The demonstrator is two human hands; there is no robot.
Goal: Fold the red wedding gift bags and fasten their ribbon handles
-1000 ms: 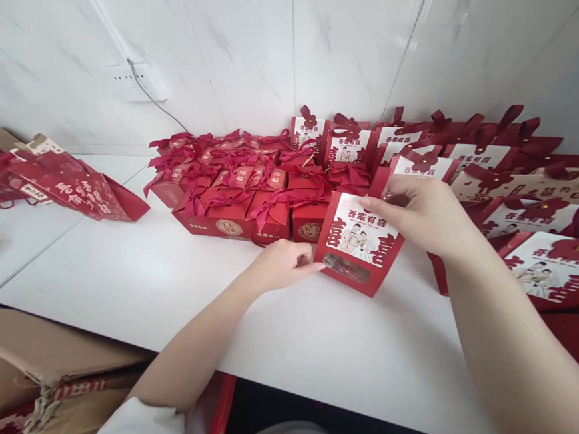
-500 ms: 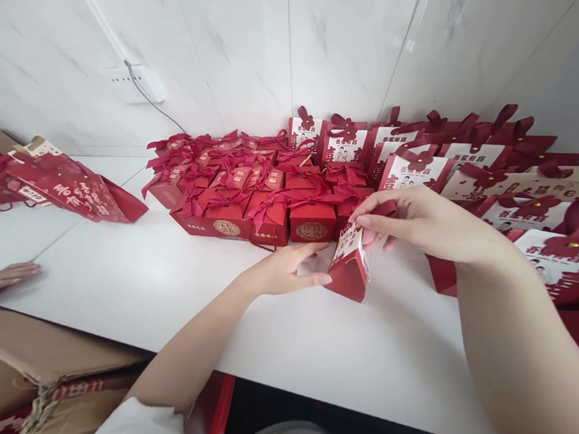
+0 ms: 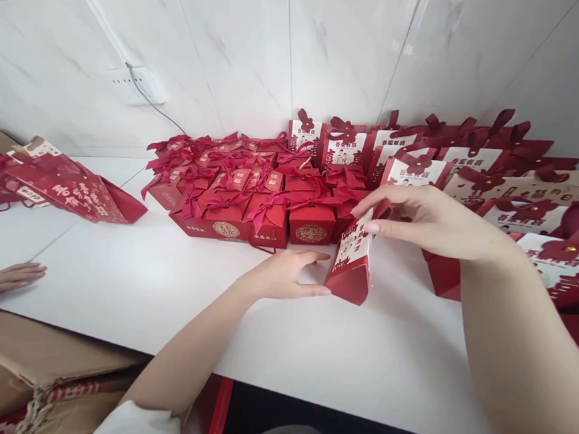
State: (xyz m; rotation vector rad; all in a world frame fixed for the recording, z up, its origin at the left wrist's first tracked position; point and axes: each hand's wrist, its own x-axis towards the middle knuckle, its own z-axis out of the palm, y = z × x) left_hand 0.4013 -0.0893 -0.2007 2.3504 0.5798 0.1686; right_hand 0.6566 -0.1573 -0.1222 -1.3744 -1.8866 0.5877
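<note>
"Bag (image 3: 351,252) first: where is it?"

"Between the two hands, at the right end of the boxes (image 3: 314,223) and left of the flowered bags (image 3: 559,265). Its base is on or just over the table (image 3: 188,296). The printed face slants leftward."

"How does the right hand (image 3: 420,215) have it?"

"From above. Thumb and forefinger pinch the top edge; the other fingers are partly hidden, so I cannot tell how they lie. A hold that high probably leaves the body free to turn and the print uncovered."

"And the left hand (image 3: 281,276)?"

"Beside the base, thumb spread well away from the fingers in an open curve. The thumb tip meets, or nearly meets, the lower corner; I cannot tell which. I take it to be there to steady the bottom, which could swing under a pinch at the top."

"Why are the boxes so tightly packed?"

"To save room, I would guess. Massed toward the wall (image 3: 232,52), they give the hands working space in front."

"What is at far left?"

"A co-worker's hand (image 3: 8,282), palm down near the table's edge, well apart from all this."
</note>
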